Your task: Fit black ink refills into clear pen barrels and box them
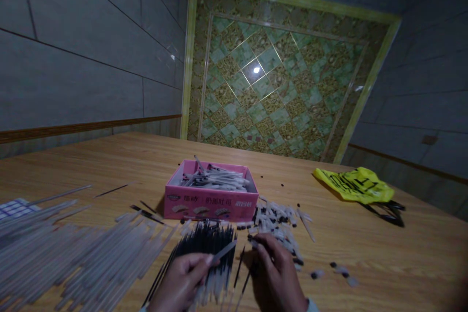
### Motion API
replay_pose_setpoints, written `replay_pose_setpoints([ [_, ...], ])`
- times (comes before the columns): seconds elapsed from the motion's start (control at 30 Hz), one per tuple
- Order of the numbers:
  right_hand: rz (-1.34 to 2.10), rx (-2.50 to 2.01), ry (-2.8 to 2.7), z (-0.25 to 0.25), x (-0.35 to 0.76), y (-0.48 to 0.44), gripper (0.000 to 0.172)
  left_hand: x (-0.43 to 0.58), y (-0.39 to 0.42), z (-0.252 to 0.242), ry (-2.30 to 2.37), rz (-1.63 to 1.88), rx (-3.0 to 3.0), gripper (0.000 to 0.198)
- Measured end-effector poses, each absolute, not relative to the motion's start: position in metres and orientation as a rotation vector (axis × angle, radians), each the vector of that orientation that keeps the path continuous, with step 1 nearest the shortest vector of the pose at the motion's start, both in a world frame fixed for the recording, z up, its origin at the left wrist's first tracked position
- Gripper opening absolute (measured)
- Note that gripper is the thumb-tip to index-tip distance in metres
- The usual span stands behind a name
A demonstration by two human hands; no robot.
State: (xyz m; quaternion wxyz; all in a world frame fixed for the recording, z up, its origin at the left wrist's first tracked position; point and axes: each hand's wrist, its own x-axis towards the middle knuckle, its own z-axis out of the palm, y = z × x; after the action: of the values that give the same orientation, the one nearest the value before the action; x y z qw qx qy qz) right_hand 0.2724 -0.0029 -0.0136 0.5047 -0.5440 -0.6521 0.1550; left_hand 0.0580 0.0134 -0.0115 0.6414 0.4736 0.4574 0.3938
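My left hand [184, 279] pinches a translucent pen barrel [224, 252], its free end pointing up and to the right. To the right, my right hand [278, 269] is closed with thumb and fingertips together around a small dark-and-pale piece, possibly a pen cap [251, 239]; the fingers partly hide it. The two hands are apart. Beneath and behind my left hand lies a bundle of black pen refills [204, 236]. Separate thin dark refills [239, 268] rest between the hands. Small clear and black caps [280, 217] are heaped just beyond my right hand.
A pink box [212, 204] filled with pens [219, 178] stands behind the refills. Many clear barrels [98, 258] spread over the left of the wooden table [139, 156]. A yellow bag [356, 185] with black handles lies at the right. Loose caps [341, 270] sit front right.
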Motion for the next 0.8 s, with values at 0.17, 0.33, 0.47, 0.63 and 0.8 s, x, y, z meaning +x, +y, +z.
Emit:
replay_pose_setpoints([
  [0.17,0.514,-1.145,-1.572,-0.013,0.2665,-0.0046,0.018,0.0589,0.0133,-0.0077,1.123,0.863,1.287,0.057],
  [0.33,0.473,-1.132,-1.66,-0.0096,0.27,-0.0058,0.019,0.0569,0.0143,-0.008,1.119,0.843,1.433,0.056],
  [0.47,0.421,-1.103,-1.747,-0.0075,0.2705,-0.0081,0.021,0.0575,0.0122,-0.01,1.122,0.832,1.426,0.052],
  [0.63,0.387,-1.054,-1.83,-0.0109,0.27,-0.0093,0.021,0.0594,0.0112,-0.0131,1.102,0.806,1.352,0.055],
  [0.8,0.356,-1.048,-1.83,-0.0141,0.2723,-0.0086,0.016,0.0586,0.0096,-0.0112,0.992,0.698,1.083,0.058],
])
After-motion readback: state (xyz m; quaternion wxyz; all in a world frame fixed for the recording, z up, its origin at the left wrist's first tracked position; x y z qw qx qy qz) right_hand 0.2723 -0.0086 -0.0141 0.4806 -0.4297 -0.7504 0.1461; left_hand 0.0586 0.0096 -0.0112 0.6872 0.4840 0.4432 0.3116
